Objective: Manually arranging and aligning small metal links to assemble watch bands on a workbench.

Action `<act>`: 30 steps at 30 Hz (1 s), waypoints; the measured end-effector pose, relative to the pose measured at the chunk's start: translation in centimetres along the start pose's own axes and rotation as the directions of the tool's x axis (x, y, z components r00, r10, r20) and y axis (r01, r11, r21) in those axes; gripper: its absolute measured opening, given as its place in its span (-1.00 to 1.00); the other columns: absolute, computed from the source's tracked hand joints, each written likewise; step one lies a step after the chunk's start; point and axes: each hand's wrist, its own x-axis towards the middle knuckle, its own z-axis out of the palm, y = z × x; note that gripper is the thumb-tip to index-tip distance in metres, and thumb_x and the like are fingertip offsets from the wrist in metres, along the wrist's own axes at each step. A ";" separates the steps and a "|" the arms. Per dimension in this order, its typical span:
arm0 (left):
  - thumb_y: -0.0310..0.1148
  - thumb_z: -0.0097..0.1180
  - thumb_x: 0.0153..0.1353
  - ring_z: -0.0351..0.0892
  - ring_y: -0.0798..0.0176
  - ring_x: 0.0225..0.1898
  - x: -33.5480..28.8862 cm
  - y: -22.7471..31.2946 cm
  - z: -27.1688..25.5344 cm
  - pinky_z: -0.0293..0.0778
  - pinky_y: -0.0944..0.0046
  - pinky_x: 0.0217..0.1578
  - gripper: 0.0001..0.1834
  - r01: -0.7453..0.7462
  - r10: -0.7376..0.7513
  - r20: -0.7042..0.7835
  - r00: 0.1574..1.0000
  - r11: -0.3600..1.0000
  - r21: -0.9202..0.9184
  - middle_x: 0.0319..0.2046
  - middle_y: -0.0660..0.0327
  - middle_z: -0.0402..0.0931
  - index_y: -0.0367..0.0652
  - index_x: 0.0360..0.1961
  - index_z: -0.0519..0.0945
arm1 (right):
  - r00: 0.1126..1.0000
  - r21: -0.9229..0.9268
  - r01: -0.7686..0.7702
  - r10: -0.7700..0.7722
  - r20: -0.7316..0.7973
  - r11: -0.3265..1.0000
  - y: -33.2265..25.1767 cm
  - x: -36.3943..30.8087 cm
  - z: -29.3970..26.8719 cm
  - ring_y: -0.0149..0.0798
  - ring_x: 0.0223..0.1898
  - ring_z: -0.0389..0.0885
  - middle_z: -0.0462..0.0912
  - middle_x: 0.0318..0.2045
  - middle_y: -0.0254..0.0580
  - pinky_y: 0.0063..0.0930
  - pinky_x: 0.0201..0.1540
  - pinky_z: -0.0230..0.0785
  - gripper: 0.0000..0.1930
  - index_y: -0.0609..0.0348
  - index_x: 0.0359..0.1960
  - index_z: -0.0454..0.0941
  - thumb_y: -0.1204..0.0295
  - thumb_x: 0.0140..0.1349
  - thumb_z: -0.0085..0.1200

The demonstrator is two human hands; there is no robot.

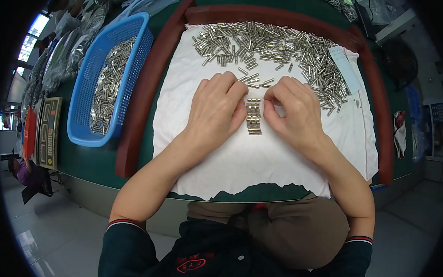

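Observation:
On a white cloth (220,170), several short silvery metal pins (254,117) lie side by side in a neat column. My left hand (214,106) is just left of the column's upper end, its fingers curled in and thumb pressed towards the index finger. Opposite it, my right hand (296,112) is bent the same way, fingertips close to the column's right side. Whatever either set of fingertips may hold is too small or hidden to make out. A few loose pins (253,80) lie just beyond, between the hands.
A large heap of similar pins (264,40) spreads along the cloth's far side, with a pale blue paper strip (345,69) at its right. Dark red wooden rails (144,101) border the cloth. Left stands a blue plastic basket (147,40) of pins; a person (27,171) sits farther off.

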 end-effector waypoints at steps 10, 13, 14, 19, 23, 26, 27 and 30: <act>-0.56 0.18 0.09 0.50 0.06 -0.20 0.3 -1.6 -0.1 0.44 0.17 -0.22 -0.75 0.073 -0.076 -0.019 0.997 0.990 -0.118 -0.25 0.06 0.47 -0.28 -0.15 0.59 | 0.998 -0.124 -0.033 0.026 -0.058 0.992 1.2 0.6 0.1 -0.16 -0.23 0.49 0.53 -0.36 -0.27 -0.28 -0.15 0.30 -0.87 0.16 -0.33 0.63 0.48 0.06 0.23; -0.54 0.20 0.11 0.52 0.11 -0.22 0.7 -1.6 0.0 0.50 0.23 -0.30 -0.74 0.051 -0.049 0.014 0.999 0.993 -0.107 -0.23 0.06 0.48 -0.29 -0.13 0.61 | 1.000 -0.112 -0.027 0.027 -0.001 0.993 1.4 0.5 0.0 -0.17 -0.21 0.49 0.53 -0.37 -0.28 -0.26 -0.13 0.29 -0.90 0.14 -0.36 0.65 0.48 0.07 0.24; -0.52 0.22 0.12 0.52 0.11 -0.22 0.7 -1.6 -0.1 0.50 0.22 -0.30 -0.75 0.035 -0.033 0.025 0.999 0.995 -0.097 -0.23 0.06 0.49 -0.29 -0.14 0.62 | 0.999 -0.104 -0.026 0.029 0.023 0.994 1.3 0.5 -0.1 -0.17 -0.22 0.49 0.53 -0.37 -0.28 -0.26 -0.14 0.29 -0.92 0.14 -0.38 0.65 0.48 0.07 0.24; -0.48 0.23 0.13 0.53 0.11 -0.26 1.6 -1.9 0.3 0.48 0.22 -0.32 -0.76 0.065 -0.061 0.047 0.997 0.994 -0.092 -0.27 0.09 0.49 -0.29 -0.16 0.62 | 0.997 -0.084 -0.017 0.023 0.068 0.996 0.7 0.6 -0.5 -0.16 -0.29 0.51 0.54 -0.45 -0.25 -0.26 -0.19 0.27 -0.95 0.15 -0.43 0.65 0.49 0.06 0.24; -0.49 0.22 0.13 0.54 0.13 -0.31 2.0 -2.0 0.9 0.49 0.23 -0.30 -0.77 0.067 -0.065 0.025 0.998 0.990 -0.125 -0.31 0.12 0.49 -0.30 -0.17 0.62 | 0.997 -0.047 -0.006 0.010 0.079 0.999 0.3 1.3 0.0 -0.13 -0.33 0.55 0.59 -0.47 -0.22 -0.24 -0.22 0.34 -0.96 0.18 -0.43 0.66 0.51 0.06 0.22; -0.53 0.21 0.12 0.55 0.15 -0.32 1.7 -2.3 0.7 0.50 0.25 -0.27 -0.78 0.063 -0.056 0.041 0.998 0.977 -0.202 -0.33 0.12 0.49 -0.30 -0.17 0.60 | 0.984 0.188 -0.153 0.131 0.122 0.970 0.8 2.0 0.4 -0.08 -0.33 0.57 0.62 -0.46 -0.18 -0.21 -0.25 0.39 -0.94 0.23 -0.41 0.66 0.55 0.06 0.19; -0.53 0.21 0.12 0.55 0.15 -0.32 1.6 -2.4 0.6 0.50 0.25 -0.27 -0.78 0.063 -0.056 0.041 0.998 0.977 -0.205 -0.33 0.12 0.49 -0.30 -0.17 0.60 | 0.981 0.199 -0.188 0.176 0.077 0.962 0.8 2.6 0.0 -0.03 -0.34 0.58 0.64 -0.47 -0.14 -0.19 -0.25 0.43 -0.92 0.29 -0.39 0.66 0.57 0.06 0.17; -0.57 0.17 0.12 0.56 0.17 -0.30 1.8 -2.2 0.0 0.50 0.27 -0.25 -0.82 0.138 -0.137 0.020 0.990 0.960 -0.246 -0.33 0.10 0.50 -0.33 -0.22 0.61 | 0.999 0.067 -0.051 0.051 0.009 0.996 1.7 3.2 0.2 -0.05 -0.23 0.54 0.60 -0.37 -0.10 -0.21 -0.14 0.41 -0.87 0.28 -0.32 0.66 0.55 0.09 0.15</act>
